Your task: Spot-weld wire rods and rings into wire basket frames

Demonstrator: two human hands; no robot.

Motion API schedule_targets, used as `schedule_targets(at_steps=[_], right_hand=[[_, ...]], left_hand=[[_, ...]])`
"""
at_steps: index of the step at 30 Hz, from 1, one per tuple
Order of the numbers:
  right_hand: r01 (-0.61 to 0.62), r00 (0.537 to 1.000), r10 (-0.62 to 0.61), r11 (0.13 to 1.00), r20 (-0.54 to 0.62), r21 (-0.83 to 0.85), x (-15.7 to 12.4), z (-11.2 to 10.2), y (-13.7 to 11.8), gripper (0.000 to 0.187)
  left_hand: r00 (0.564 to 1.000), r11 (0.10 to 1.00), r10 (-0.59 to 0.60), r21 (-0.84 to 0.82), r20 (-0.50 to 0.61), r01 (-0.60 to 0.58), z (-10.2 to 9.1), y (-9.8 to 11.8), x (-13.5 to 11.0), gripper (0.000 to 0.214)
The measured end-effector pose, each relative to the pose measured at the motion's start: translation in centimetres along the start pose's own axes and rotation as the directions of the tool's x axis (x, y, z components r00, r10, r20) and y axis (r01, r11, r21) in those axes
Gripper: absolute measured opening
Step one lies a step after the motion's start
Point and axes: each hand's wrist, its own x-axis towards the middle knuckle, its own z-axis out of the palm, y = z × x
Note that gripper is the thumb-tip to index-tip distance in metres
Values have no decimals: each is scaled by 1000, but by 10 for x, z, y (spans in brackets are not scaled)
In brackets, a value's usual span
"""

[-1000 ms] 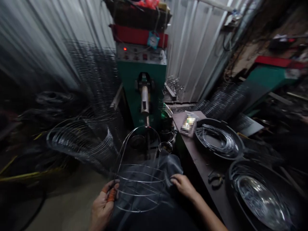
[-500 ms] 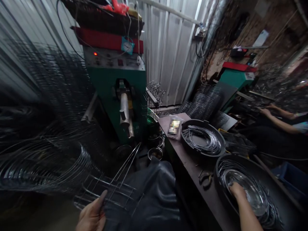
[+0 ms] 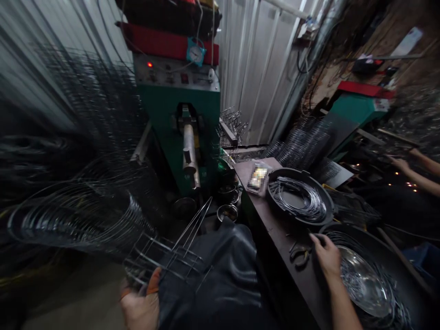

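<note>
My left hand (image 3: 142,300) is closed on the near edge of a wire rack (image 3: 168,259), its thumb up over the wires. The rack rests on a dark apron (image 3: 220,275) over my lap, with long wires sticking up from its far side. My right hand (image 3: 328,256) is above the bench edge, between the pliers (image 3: 300,258) and a shiny metal bowl (image 3: 378,300). Its thumb and fingers are pinched; anything between them is too small to make out. Small metal pieces lie in the bowl, which sits among wires in a large black pan (image 3: 373,238).
A green machine (image 3: 151,105) with a projecting metal arm (image 3: 189,142) stands ahead. On the bench (image 3: 264,215) are a round pan (image 3: 330,217) of wire rings and a bagged item (image 3: 257,176). Wire stacks (image 3: 75,224) crowd the left. Another person's hands (image 3: 402,162) work at far right.
My right hand has come out of the metal bowl and moved left towards the pliers. My left hand keeps hold of the rack. The whole view has shifted slightly.
</note>
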Motion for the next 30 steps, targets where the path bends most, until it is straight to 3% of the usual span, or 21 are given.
schedule_targets(at_steps=[1, 2, 5, 6, 8, 10, 13, 17, 24, 30], right_hand=[[63, 989, -78, 991, 127, 119, -11, 22, -32, 37], [108, 947, -169, 968, 273, 226, -24, 46, -64, 36], [97, 712, -396, 873, 580, 477, -70, 115, -142, 30], [71, 643, -448, 842, 621, 534, -84, 133, -161, 28], [-18, 550, -494, 799, 674, 601, -104, 157, -187, 27], [-105, 505, -510, 764, 696, 636, -115, 167, -201, 27], [-198, 482, -511, 728, 712, 657, -117, 169, -210, 27], [-229, 484, -525, 697, 701, 680, -113, 170, -219, 29], [-237, 511, -528, 672, 678, 702, -91, 187, -243, 33], [-343, 506, -504, 627, 700, 700, -75, 208, -253, 34]], left_hand=[[998, 996, -50, -72, -32, 47, 2, 5, -1, 45], [994, 982, -101, -167, -45, 93, 5, 10, -2, 45], [982, 878, -185, -445, 27, 177, 13, 24, -7, 51], [981, 845, -185, -501, 51, 185, 14, 26, -9, 54], [982, 810, -173, -556, 80, 187, 14, 27, -12, 61], [981, 806, -165, -558, 106, 196, 9, 26, -14, 71], [969, 808, -174, -538, 174, 241, 0, 23, -11, 82], [956, 772, -180, -569, 233, 284, -4, 28, -2, 80], [944, 754, -201, -574, 262, 320, 3, 51, 24, 80], [937, 767, -222, -546, 269, 339, 8, 55, 44, 77]])
